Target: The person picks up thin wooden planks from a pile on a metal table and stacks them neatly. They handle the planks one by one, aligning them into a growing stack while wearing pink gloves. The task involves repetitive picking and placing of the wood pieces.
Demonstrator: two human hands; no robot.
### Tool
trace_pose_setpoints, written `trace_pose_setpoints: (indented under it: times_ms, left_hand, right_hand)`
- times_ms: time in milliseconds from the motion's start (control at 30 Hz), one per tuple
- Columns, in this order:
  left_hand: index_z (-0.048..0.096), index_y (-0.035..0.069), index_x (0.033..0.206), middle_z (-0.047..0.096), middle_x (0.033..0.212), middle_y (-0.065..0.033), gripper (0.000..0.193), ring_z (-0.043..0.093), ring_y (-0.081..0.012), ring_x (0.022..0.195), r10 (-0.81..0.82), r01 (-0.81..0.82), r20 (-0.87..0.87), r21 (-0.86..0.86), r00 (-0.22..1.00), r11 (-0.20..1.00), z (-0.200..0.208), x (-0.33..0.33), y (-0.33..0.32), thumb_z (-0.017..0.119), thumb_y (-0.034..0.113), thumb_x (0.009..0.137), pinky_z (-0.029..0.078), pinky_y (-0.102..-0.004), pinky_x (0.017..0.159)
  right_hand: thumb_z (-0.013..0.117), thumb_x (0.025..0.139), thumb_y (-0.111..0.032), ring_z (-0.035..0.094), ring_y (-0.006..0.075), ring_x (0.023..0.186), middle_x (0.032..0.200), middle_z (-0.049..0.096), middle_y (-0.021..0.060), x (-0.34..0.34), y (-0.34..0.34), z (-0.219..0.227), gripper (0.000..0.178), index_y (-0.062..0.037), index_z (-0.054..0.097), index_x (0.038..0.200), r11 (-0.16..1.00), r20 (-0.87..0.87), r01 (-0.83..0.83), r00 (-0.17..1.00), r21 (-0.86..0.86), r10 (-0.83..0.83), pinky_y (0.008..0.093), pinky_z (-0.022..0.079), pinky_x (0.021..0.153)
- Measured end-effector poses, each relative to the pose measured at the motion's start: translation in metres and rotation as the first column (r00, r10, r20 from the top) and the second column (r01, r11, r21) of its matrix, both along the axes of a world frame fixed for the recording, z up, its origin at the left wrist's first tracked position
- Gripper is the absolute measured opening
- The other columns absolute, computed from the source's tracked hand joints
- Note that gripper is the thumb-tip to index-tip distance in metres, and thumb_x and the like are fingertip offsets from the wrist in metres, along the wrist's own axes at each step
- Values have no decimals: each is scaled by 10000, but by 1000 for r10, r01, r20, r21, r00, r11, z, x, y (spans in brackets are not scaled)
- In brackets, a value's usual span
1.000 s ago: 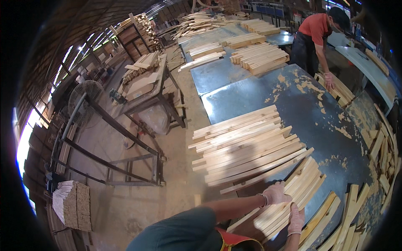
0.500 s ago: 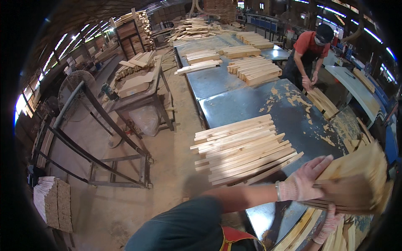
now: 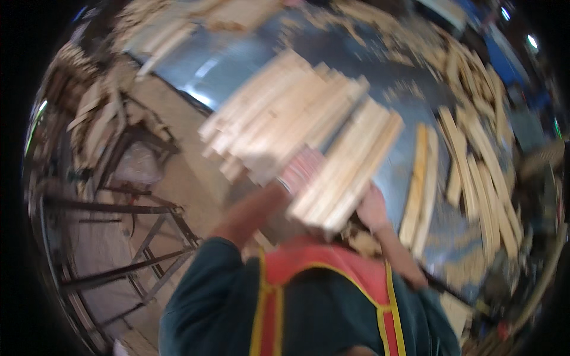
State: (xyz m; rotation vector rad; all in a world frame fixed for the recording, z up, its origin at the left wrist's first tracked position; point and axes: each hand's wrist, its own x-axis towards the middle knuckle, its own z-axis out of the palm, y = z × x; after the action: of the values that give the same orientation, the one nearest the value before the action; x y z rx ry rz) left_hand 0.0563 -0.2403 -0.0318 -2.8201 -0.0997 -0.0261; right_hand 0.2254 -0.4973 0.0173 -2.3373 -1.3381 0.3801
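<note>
Between my two hands is a bundle of pale wooden strips (image 3: pixel 350 172), held close in front of my body and tilted lengthwise away from me. My left hand (image 3: pixel 304 171), in a pinkish knitted glove, presses against the bundle's left side. On its right side, my right hand (image 3: pixel 372 207) grips low; its fingers are partly hidden behind the wood. Just left of the bundle lies a wide row of similar wooden strips (image 3: pixel 276 113) on the dark metal table (image 3: pixel 231 56). Motion blurs the hands and the wood.
Two longer strips (image 3: pixel 420 184) lie right of the bundle, with several loose strips (image 3: pixel 475 172) farther right. More stacked wood (image 3: pixel 160 35) sits at the far left of the table. A dark metal frame (image 3: pixel 136 237) stands on the floor at the left.
The view has swung to the right and down. My hands have brought the bundle from the right side to in front of me, beside the row of strips.
</note>
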Motion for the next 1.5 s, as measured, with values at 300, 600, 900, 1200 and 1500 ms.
trace_pose_setpoints:
  times_ms: [300, 600, 900, 1200, 1500]
  left_hand:
    - [627, 45, 1374, 566, 1444, -108, 457, 508, -324, 1386, 152, -86, 89, -508, 984, 857, 100, -17, -23, 592, 123, 925, 396, -457, 1191]
    - [571, -8, 1313, 564, 1311, -191, 708, 484, -406, 1332, 289, -134, 75, -757, 954, 639, 134, 25, -103, 783, 339, 732, 379, -526, 1166]
    - [643, 84, 1144, 555, 1075, -85, 417, 564, -284, 1103, 139, -31, 250, -392, 958, 920, 86, 64, -66, 688, 244, 761, 479, -455, 989]
    - [539, 158, 1186, 461, 1097, -47, 341, 487, -246, 1114, 157, -135, 140, -151, 978, 979, 66, 34, 42, 620, 241, 865, 407, -414, 1099]
    - [574, 146, 1301, 526, 1291, -89, 543, 495, -306, 1266, 379, -214, 266, -490, 886, 845, 92, -40, 268, 686, 199, 773, 403, -488, 1117]
  right_hand:
    - [785, 933, -403, 601, 172, 764, 961, 694, 118, 36, -8, 51, 913, -51, 298, 1620, 871, -846, 449, 371, -198, -384, 332, 493, 659]
    - [753, 989, -355, 504, 122, 663, 865, 579, 59, 39, 68, 23, 755, 36, 300, 1449, 991, -962, 134, 270, -7, -43, 287, 440, 547]
    - [738, 990, -359, 515, 142, 594, 911, 582, 80, 85, 95, 35, 693, 8, 341, 1424, 925, -933, 329, 232, -191, -275, 320, 473, 511]
    - [877, 865, -447, 591, 138, 638, 895, 654, 103, 69, 234, 19, 853, 27, 387, 1376, 935, -877, 232, 344, -269, -337, 285, 514, 541]
    - [852, 900, -351, 712, 208, 898, 1247, 657, 154, 4, 477, 17, 888, 9, 310, 1504, 963, -941, 211, 257, -166, -219, 320, 603, 668]
